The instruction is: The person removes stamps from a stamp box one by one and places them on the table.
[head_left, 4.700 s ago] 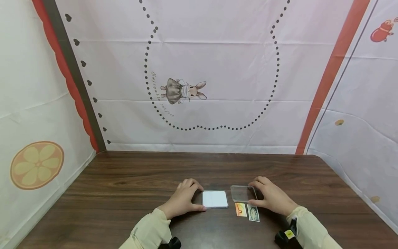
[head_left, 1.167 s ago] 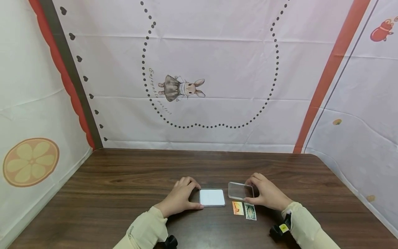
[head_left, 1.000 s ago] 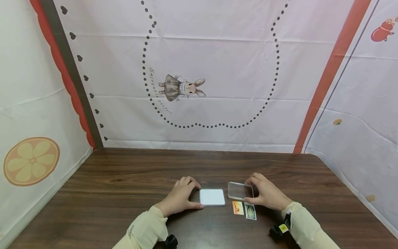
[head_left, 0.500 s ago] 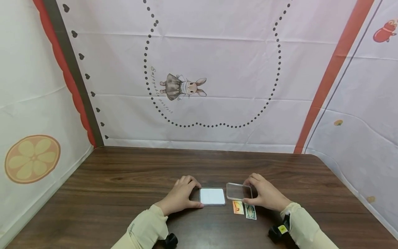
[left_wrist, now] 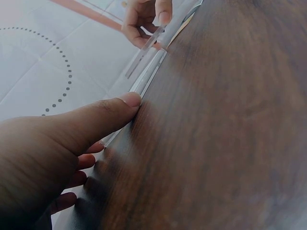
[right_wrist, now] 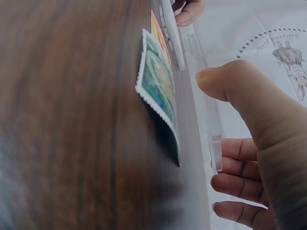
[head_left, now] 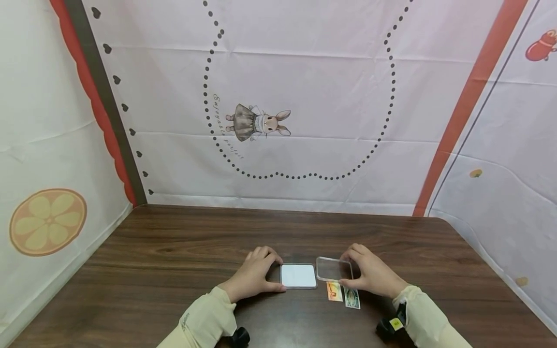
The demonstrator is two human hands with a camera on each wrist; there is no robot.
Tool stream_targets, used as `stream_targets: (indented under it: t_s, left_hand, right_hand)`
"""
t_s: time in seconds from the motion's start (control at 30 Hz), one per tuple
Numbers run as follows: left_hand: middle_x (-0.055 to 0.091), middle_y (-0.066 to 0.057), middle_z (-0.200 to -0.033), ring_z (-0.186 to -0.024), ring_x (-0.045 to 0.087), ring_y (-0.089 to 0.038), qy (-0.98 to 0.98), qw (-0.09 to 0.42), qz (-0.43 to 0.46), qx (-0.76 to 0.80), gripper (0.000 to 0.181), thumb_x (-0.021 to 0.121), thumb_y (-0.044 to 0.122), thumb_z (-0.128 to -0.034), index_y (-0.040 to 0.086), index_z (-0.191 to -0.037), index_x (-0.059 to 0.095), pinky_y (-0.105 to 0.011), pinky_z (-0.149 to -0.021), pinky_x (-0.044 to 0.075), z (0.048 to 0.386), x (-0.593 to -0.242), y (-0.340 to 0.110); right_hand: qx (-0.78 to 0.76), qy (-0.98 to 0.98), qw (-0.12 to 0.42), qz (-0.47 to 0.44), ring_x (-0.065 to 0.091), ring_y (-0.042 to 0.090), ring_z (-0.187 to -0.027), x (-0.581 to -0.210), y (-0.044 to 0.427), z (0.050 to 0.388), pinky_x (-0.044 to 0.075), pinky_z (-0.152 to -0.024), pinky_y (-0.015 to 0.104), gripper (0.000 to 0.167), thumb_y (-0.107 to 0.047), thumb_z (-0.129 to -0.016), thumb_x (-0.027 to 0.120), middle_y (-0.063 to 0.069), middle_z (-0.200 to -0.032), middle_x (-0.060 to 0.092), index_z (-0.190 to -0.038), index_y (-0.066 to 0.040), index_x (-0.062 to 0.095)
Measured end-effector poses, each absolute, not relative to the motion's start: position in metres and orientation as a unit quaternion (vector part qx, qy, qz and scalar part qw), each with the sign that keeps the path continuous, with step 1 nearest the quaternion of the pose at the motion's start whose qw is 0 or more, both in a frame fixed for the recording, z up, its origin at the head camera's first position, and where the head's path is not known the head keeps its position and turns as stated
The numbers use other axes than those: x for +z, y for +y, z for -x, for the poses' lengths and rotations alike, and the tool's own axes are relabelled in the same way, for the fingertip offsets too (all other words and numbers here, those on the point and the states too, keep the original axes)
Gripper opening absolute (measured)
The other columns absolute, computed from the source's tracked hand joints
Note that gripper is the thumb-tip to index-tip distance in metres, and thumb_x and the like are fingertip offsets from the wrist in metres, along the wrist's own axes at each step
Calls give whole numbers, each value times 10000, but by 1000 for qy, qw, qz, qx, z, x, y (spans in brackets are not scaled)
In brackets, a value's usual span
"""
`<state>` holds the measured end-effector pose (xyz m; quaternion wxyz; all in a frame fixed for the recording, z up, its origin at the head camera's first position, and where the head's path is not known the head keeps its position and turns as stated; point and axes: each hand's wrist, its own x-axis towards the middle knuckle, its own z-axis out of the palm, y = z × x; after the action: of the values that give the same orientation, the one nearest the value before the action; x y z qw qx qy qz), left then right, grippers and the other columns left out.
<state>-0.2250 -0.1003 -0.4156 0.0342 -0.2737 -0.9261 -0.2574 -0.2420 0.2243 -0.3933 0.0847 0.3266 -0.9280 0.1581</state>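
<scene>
A shallow clear plastic case (head_left: 298, 276) with a white filling lies flat on the table. My left hand (head_left: 254, 273) grips its left side, thumb at the near edge and fingers at the far edge. Just right of the case, a transparent lid (head_left: 331, 268) is pinched along its right side by my right hand (head_left: 370, 270). The left wrist view shows this lid raised above the table. Below the lid lie two stamps, an orange one (head_left: 334, 292) and a green one (head_left: 352, 298). In the right wrist view, the green stamp (right_wrist: 158, 79) has scalloped edges and curls up.
The brown wooden table (head_left: 196, 232) extends behind and to both sides of the hands. A white printed cloth (head_left: 313, 106) hangs at the back, with more cloth at either side. Dark wrist devices (head_left: 389, 327) sit below both sleeves.
Over these frames the lid has risen and shifted slightly left, up to the case's right edge, partly over the stamps' top edges. My left hand and the case have stayed put.
</scene>
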Motion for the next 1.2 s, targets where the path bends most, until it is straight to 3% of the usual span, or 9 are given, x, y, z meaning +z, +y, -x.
stream_targets:
  t_s: [1.2]
  left_hand:
    - [521, -48, -1205, -1151, 458, -244, -927, 37, 275, -254, 555, 760, 499, -769, 127, -1149, 603, -508, -999, 346, 222, -413, -101]
  right_hand:
    - [163, -921, 82, -344, 455, 35, -826, -393, 207, 244, 459, -699, 270, 432, -495, -758, 760, -74, -941, 508, -985, -151, 630]
